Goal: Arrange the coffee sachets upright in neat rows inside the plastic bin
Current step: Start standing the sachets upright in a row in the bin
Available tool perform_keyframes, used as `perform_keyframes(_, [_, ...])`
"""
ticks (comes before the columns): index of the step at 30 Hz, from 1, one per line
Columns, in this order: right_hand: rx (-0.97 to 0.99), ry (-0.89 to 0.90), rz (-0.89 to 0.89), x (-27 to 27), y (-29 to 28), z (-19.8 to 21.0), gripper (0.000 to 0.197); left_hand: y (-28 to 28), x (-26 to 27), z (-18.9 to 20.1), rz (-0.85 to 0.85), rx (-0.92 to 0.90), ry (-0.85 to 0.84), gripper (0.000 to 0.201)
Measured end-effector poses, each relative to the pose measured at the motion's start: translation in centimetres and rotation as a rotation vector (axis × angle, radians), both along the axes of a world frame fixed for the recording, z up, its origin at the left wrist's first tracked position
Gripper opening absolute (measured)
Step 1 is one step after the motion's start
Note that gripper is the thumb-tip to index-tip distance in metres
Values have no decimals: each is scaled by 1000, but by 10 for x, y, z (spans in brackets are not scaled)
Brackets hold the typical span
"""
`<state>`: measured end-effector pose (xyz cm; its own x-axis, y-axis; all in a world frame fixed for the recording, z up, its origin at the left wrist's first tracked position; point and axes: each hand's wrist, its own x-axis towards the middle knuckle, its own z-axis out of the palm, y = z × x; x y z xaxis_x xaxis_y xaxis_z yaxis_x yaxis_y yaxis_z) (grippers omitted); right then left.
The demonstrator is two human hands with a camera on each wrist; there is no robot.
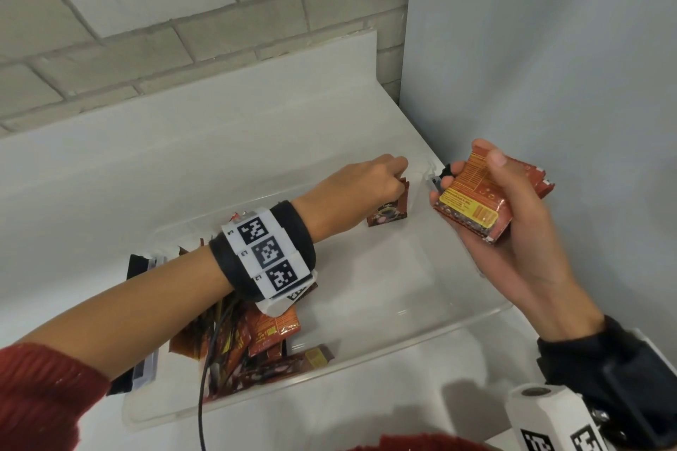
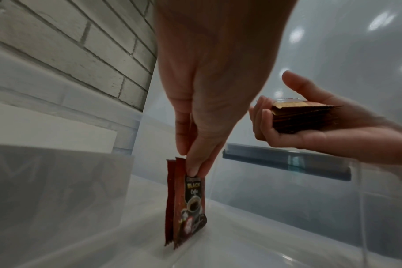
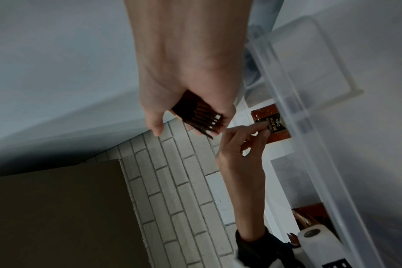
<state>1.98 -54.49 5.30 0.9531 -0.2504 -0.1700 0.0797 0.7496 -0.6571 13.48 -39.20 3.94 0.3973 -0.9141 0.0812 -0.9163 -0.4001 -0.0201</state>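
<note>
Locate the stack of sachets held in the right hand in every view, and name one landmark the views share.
Head: stack of sachets at right of centre, gripped by the right hand.
Left wrist: stack at right of centre, seen edge-on.
Right wrist: stack at centre, under the palm.
Shared landmark: the upright sachets pinched by the left hand.

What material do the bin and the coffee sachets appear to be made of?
Bin: apparently clear, glossy plastic; the white surface shows through its walls. Coffee sachets: seemingly thin printed film or foil with crimped ends, flat enough to stack in the right hand; the exact film is unclear.
</note>
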Motion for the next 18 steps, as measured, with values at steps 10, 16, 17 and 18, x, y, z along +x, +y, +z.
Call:
perform_keyframes(10, [28,-19,98,-4,-2,1,38,-1,-4,1,-18,-77,-39,20])
perform_keyframes(16, [-78,-16,118,-2,-1,-1,35,1,3,-1,14,-124,36,2])
perform_keyframes(17, [-88,-19,122,-2,-1,-2,35,2,6,3,43,-173,110,6])
perform_keyframes(18, [-102,-18,123,-2,-1,-2,35,3,7,8,71,-220,201,14])
